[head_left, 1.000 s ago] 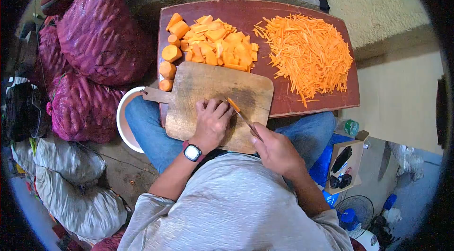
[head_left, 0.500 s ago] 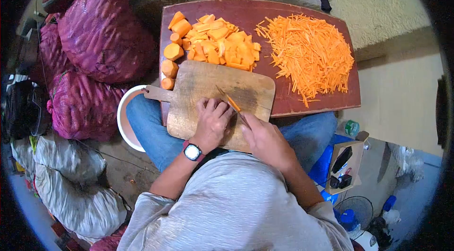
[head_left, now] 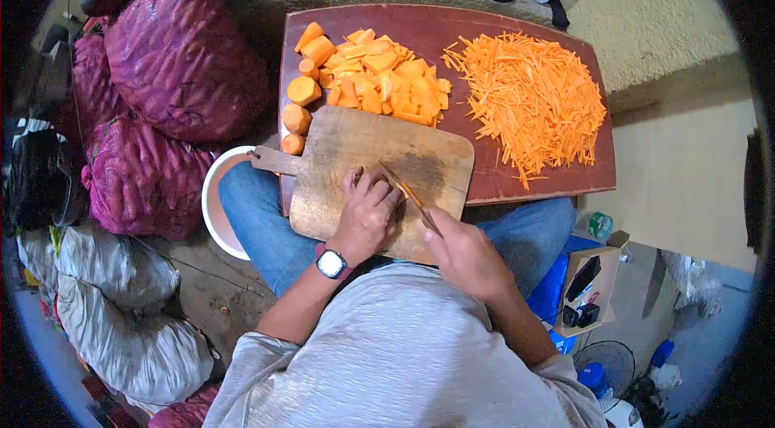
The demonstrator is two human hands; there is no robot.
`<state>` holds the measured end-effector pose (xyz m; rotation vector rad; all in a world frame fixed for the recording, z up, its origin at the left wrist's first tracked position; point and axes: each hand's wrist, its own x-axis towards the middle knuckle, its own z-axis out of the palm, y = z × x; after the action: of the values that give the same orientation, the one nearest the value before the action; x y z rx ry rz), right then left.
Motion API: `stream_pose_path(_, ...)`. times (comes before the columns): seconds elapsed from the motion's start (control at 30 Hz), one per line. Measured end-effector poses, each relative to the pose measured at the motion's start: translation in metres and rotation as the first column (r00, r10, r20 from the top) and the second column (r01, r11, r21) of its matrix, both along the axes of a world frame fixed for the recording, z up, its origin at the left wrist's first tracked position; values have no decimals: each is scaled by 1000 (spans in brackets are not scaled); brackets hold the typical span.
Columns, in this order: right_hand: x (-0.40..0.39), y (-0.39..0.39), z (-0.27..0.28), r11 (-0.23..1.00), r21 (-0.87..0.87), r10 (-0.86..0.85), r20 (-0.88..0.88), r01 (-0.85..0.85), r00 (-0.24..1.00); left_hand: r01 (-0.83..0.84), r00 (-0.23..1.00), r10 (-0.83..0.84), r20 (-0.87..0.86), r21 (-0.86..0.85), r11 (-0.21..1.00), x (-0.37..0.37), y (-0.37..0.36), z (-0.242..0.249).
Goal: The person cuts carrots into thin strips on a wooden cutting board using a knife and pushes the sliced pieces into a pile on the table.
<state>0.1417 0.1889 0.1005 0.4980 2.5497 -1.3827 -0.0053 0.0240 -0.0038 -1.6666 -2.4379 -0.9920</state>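
Note:
My right hand (head_left: 471, 257) is wrapped round the handle of a kitchen knife (head_left: 401, 186), its blade pointing up and left over the wooden cutting board (head_left: 339, 158). A thin strip of orange carrot shows along the blade. Beside the blade, my left hand (head_left: 370, 214) rests on the board with fingers curled down; whatever lies under them is hidden. The board sits over my lap and the near edge of a red-brown table (head_left: 476, 174). Beyond it lie a heap of carrot slices (head_left: 386, 77) and, to the right, a big pile of carrot sticks (head_left: 537, 101).
Thick carrot chunks (head_left: 303, 90) line the table's left side. A white tub (head_left: 215, 206) stands by my left leg. Full purple mesh sacks (head_left: 182, 57) and white sacks (head_left: 129, 331) crowd the left. A cardboard box (head_left: 593, 291) and a fan (head_left: 607, 363) are at lower right.
The knife and my right hand have shifted slightly right and down. My left hand stays curled on the board beside the blade. The whole view has shifted a little.

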Motion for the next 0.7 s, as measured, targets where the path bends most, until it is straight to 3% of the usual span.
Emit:
stream_pose_path(0.1, 2, -10, -14, 995, 84, -42, -39, 45, 998, 3, 999, -3, 37, -2, 1000, 1, -1, 2)
stream_pose_path(0.2, -15, -6, -16, 997, 73, -27, -6, 27, 1000, -6, 1000, 6, 7, 16, 1000, 0, 1, 2)
stream_pose_path(0.3, -1, -5, -9, 1000, 17, -25, -85, 27, 996, 3, 1000, -4, 12, 32, 999, 0, 0, -1)
stream_pose_path(0.5, -12, -11, -17, 994, 103, -24, -43, 28, 999, -10, 999, 9, 39, 20, 1000, 1, 1, 9)
stream_pose_path(0.6, -4, -9, -4, 1000, 8, -24, -63, 25, 998, -2, 1000, 2, 7, -12, 1000, 0, -2, 2)
stream_pose_path(0.7, 0, -14, -11, 997, 48, -52, -52, 55, 997, -1, 999, 1, 45, -13, 1000, 2, -4, 3)
